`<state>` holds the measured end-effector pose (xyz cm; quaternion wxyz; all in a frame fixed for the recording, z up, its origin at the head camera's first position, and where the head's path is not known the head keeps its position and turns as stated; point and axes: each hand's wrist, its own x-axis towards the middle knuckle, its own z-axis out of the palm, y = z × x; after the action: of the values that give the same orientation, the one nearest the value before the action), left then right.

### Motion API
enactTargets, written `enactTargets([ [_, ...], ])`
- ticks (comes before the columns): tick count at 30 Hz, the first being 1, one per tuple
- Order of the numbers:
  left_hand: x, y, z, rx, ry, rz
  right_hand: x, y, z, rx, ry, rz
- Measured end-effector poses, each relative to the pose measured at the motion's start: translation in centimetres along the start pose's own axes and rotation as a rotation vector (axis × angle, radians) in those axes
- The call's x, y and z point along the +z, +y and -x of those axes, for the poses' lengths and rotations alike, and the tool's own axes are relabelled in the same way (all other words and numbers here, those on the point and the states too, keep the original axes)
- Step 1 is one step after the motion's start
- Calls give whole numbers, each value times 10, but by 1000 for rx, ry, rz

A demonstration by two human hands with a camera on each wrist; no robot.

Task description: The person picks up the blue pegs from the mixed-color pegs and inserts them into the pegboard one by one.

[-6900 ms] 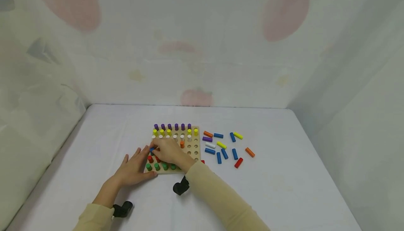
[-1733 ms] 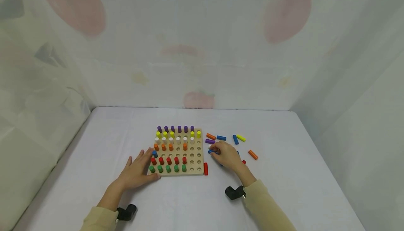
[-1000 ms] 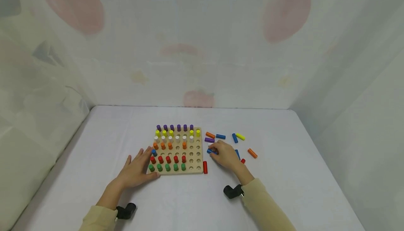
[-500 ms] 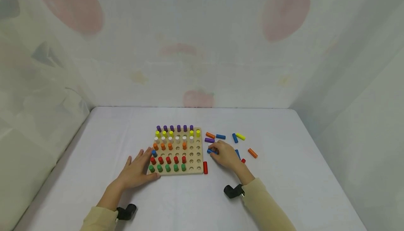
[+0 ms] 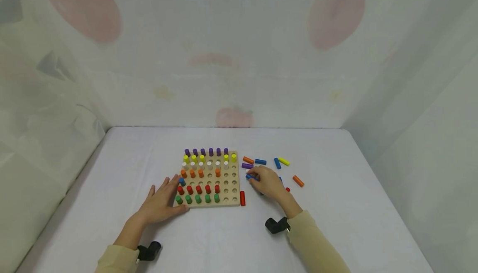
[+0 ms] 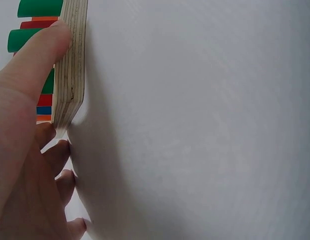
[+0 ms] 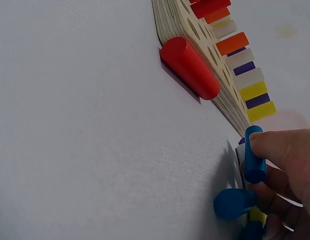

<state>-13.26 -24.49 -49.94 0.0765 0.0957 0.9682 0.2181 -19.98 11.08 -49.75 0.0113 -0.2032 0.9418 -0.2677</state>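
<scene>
My left hand [image 5: 159, 202] lies with spread fingers at the near left corner of a wooden pegboard [image 5: 230, 202]. In the left wrist view its thumb [image 6: 57, 40] presses the front edge of the board, and the other fingers are at the side. Right of the board, my right hand [image 5: 268, 183] pinches a blue peg [image 7: 255, 160] between thumb and fingers, low among loose pegs. Another blue peg [image 7: 232, 204] lies beneath that hand. Upright on the board are rows of purple, yellow, white, orange, red and green pegs, plus a single blue peg [image 5: 182, 181] at the left.
A red peg [image 5: 242, 198] lies along the board's right edge. Around the right hand are loose pegs: orange [image 5: 248, 159], purple [image 5: 247, 166], blue [image 5: 260, 162], yellow [image 5: 284, 161] and another orange [image 5: 298, 181]. Some are partly covered by the hand. White cloth covers the table [image 5: 336, 206].
My right hand has moved from a blue peg at the board's left side to the loose pegs, where it pinches another blue peg. That peg has turned slightly. My left hand stays at the corner.
</scene>
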Motion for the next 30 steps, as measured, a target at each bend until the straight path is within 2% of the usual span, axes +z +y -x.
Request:
enactTargets([
  [8,-1,1,0,5,1,6,-2,-2,-1,17,8,-30],
  [19,-1,2,1,16,9,8,-4,-11,-2,30,63,-47],
  [30,-3,2,1,14,3,-6,-8,-20,-6,-8,97,-46],
])
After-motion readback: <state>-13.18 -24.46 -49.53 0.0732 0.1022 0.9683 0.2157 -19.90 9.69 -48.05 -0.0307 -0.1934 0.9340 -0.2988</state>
